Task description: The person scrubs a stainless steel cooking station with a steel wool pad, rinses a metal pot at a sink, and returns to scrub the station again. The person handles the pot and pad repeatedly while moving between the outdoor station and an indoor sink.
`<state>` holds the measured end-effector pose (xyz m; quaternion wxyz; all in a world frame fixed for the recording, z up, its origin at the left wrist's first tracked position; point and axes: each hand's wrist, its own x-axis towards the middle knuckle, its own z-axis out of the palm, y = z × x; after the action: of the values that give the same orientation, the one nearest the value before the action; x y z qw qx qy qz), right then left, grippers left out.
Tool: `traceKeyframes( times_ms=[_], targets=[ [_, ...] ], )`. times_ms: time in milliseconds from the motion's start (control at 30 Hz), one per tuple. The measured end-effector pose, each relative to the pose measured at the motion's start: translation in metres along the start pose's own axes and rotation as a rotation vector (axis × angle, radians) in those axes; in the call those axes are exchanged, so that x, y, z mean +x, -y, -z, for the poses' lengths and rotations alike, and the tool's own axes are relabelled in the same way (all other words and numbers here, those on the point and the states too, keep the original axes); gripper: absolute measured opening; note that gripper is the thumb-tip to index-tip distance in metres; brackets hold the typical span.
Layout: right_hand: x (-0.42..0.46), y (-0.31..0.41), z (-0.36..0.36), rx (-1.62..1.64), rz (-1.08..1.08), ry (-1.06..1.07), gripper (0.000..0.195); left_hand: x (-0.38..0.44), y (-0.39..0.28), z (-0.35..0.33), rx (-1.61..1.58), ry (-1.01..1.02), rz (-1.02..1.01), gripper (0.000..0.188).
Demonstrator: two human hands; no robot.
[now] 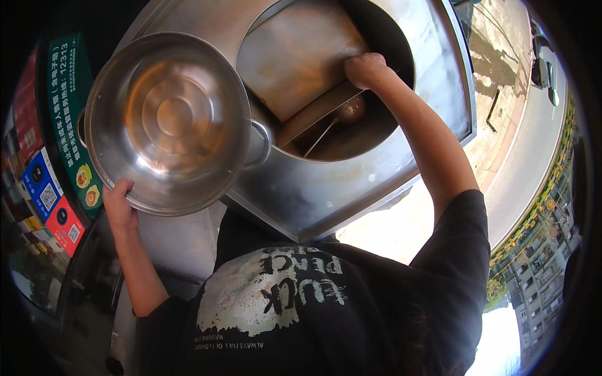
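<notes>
A large two-handled stainless steel pan point(174, 110) is tilted at the left, its inside facing the camera. My left hand point(121, 204) grips its near rim, thumb over the edge. At the upper right, my right hand point(367, 70) reaches into the round opening of a steel cart point(282, 188). Its fist is closed on the upper edge of a thin metal divider point(324, 105) inside the opening. Beside the divider, a rounded metal object point(352, 109) with a thin rod lies low in the well. A broad metal plate point(305, 51) fills the other side of the opening.
The steel worktop's raised edge and corner point(301, 237) lie close to the body. Left of the pan stand a green sign point(75, 127) with writing and payment-code cards point(54, 197). A pavement point(503, 94) and a road with parked vehicles run along the right.
</notes>
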<state>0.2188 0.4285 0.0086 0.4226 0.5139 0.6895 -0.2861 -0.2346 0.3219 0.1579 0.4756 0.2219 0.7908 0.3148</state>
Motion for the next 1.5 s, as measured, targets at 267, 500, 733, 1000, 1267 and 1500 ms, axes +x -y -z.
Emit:
traceKeyframes(
  times_ms=[267, 500, 733, 1000, 1267, 1500],
  targets=[
    [-0.026, 0.078, -0.032, 0.224, 0.351, -0.099, 0.025, 0.000, 0.007, 0.001, -0.044, 0.017, -0.004, 0.038],
    [0.007, -0.041, -0.018, 0.239, -0.140, -0.125, 0.024, -0.002, 0.003, -0.002, -0.068, 0.046, 0.020, 0.038],
    [-0.039, 0.103, -0.023, 0.307, 0.324, -0.052, 0.029, -0.008, 0.005, 0.001, -0.058, 0.229, 0.085, 0.041],
    [0.013, -0.026, -0.029, 0.266, -0.177, -0.285, 0.027, -0.045, -0.032, -0.024, 0.035, 0.284, -0.076, 0.050],
    [-0.044, 0.096, -0.042, 0.720, 0.300, -0.210, 0.033, -0.067, -0.066, -0.077, 0.090, 0.430, -0.097, 0.058],
    [-0.034, 0.050, -0.053, 2.437, 0.502, -0.319, 0.027, -0.069, -0.146, -0.168, 0.453, 0.596, -0.303, 0.076]
  ],
)
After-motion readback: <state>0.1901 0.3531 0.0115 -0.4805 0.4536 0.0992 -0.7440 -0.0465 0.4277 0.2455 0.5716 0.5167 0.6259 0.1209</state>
